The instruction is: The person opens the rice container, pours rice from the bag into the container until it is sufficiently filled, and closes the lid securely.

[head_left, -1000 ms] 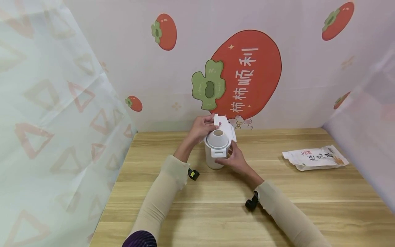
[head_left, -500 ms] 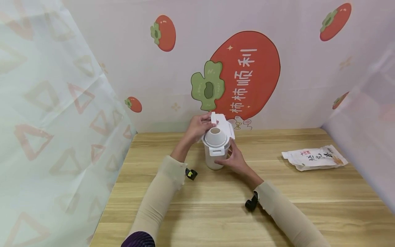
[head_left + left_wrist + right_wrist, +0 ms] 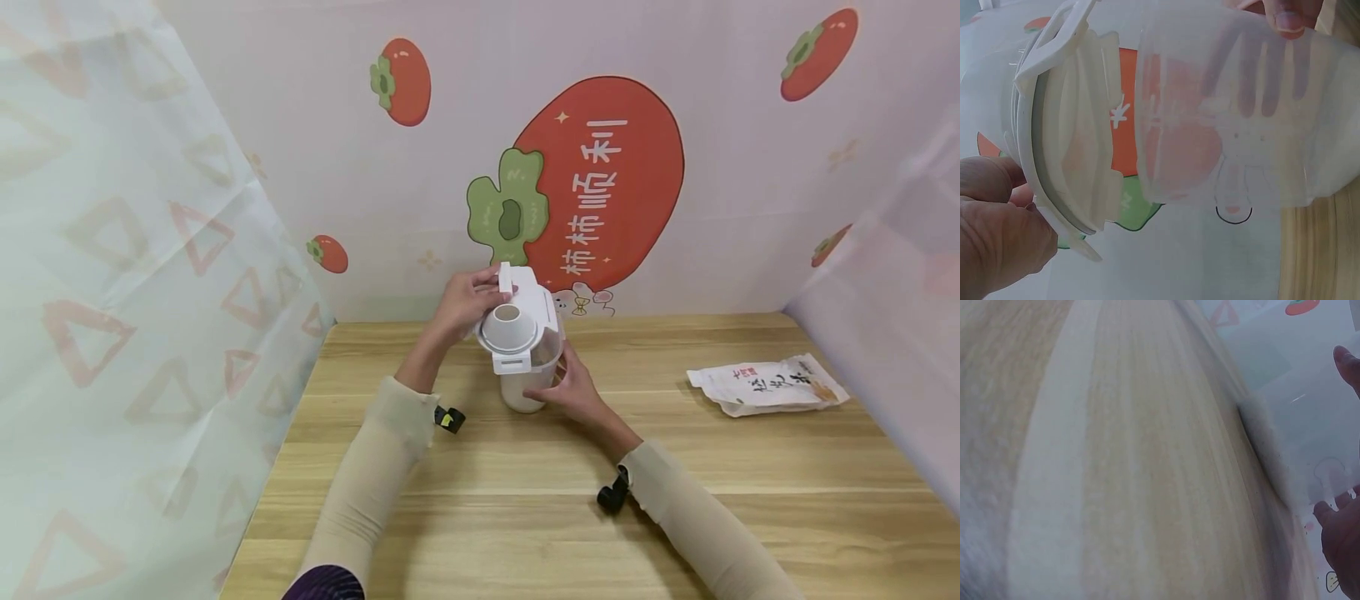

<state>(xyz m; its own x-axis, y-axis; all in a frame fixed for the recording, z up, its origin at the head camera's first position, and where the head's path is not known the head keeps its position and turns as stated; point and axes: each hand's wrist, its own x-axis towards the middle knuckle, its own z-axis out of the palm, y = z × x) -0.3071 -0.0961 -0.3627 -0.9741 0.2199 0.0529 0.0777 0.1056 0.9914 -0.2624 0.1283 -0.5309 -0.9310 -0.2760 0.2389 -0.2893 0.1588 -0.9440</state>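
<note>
My left hand (image 3: 463,307) holds a white lid (image 3: 508,329) by its raised edge. The lid has clip flaps and a cone-shaped spout with a round hole. In the left wrist view, a gap shows between the lid (image 3: 1075,134) and the rim of a translucent plastic canister (image 3: 1229,150). That canister (image 3: 517,390) stands upright on the wooden table, its open mouth partly covered by the lid in the head view. My right hand (image 3: 576,390) grips the canister's right side, thumb in front, with the other fingers showing through its wall in the left wrist view.
A white printed packet (image 3: 768,385) lies on the wooden table (image 3: 525,517) to the right. Behind the canister rises a wall covering (image 3: 405,217) with persimmon drawings. Another patterned sheet (image 3: 135,333) borders the table's left side.
My left hand has drawn the lid up and to the left, off the canister, exposing more of its mouth. My right hand stays on the canister.
</note>
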